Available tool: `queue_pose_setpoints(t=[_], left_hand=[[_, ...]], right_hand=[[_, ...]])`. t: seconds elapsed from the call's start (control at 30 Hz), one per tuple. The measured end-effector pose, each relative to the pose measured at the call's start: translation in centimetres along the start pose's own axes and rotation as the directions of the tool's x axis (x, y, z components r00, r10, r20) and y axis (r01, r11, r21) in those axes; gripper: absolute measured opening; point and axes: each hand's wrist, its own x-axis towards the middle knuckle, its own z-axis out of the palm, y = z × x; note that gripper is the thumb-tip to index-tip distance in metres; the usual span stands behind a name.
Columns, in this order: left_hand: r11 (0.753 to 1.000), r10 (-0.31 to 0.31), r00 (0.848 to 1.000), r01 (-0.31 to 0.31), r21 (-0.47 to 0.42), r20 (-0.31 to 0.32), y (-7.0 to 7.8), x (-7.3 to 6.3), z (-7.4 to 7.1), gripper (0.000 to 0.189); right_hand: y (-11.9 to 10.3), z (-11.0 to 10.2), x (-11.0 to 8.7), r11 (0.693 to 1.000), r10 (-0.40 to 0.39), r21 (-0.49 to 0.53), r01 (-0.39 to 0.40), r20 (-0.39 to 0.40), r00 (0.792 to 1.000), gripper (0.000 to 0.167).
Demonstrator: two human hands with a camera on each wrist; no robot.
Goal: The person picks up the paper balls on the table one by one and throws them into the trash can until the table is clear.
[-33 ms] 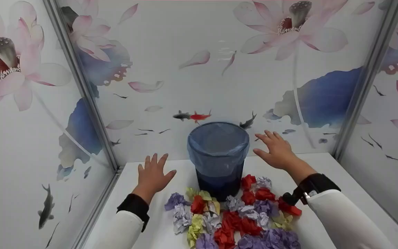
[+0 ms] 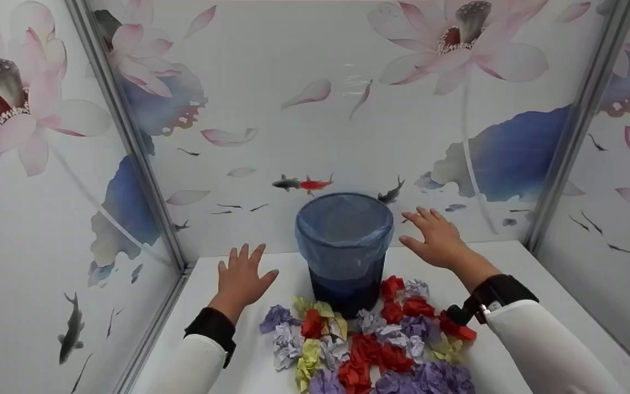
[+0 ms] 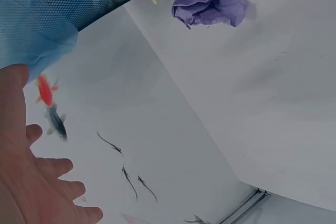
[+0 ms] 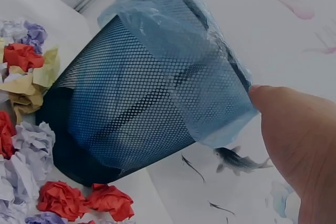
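A black mesh waste bin (image 2: pixel 346 284) lined with a blue plastic bag (image 2: pixel 342 257) stands upright toward the back of the table. Left of the bin, my left hand (image 2: pixel 241 282) hovers with fingers spread, holding nothing. On the other side, my right hand (image 2: pixel 436 241) is held near the bin's rim, fingers extended and nothing in it. In the head view a gap separates each hand from the bin. Crumpled paper balls in red (image 2: pixel 394 358), purple (image 2: pixel 435 377), yellow (image 2: pixel 308 361) and pale lilac (image 2: pixel 287 345) lie heaped in front of the bin.
The white table (image 2: pixel 227 350) is enclosed by printed panels with lotus flowers and fish. A back wall (image 2: pixel 271 219) rises close behind the bin. Metal corner posts (image 2: pixel 129 131) stand at the left and right. Each wrist wears a black strap (image 2: pixel 211 331).
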Motion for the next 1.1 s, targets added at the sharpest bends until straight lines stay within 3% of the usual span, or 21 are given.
queue_pose_setpoints(t=[0.13,0.27,0.37,0.53,0.73,0.9,1.1], left_hand=[[0.999,0.012,1.000,-0.012,-0.037,0.004,0.6,0.1,-0.3,0.077],[0.984,0.043,0.999,-0.047,-0.170,-0.028,2.6,0.7,-1.4,0.073],[0.951,0.073,0.996,-0.082,-0.299,-0.041,4.5,1.1,-2.3,0.075],[0.886,0.103,0.995,-0.092,-0.454,-0.001,7.2,1.6,-2.8,0.089],[0.833,0.095,0.994,-0.049,-0.552,0.055,8.9,2.2,-1.5,0.091],[0.777,0.088,0.996,-0.051,-0.628,0.028,9.6,2.3,-0.2,0.078],[0.752,0.067,0.998,-0.045,-0.657,0.008,10.2,2.3,1.6,0.076]], right_hand=[[-0.2,-0.5,-0.3,1.000,-0.014,0.006,0.013,0.029,0.999,0.065],[-0.2,-1.6,-0.8,0.999,-0.053,0.011,0.052,0.056,0.997,0.064],[0.6,-2.2,-1.6,0.997,-0.079,0.001,0.079,0.071,0.994,0.063],[3.1,-1.8,-3.5,0.997,-0.070,-0.004,0.071,0.101,0.992,0.056],[6.3,1.4,-6.7,0.999,0.042,0.012,-0.045,0.172,0.984,0.052],[8.2,5.1,-9.6,0.988,0.135,0.038,-0.148,0.230,0.964,0.061],[10.2,8.5,-12.2,0.968,0.215,0.056,-0.243,0.304,0.928,0.064]])
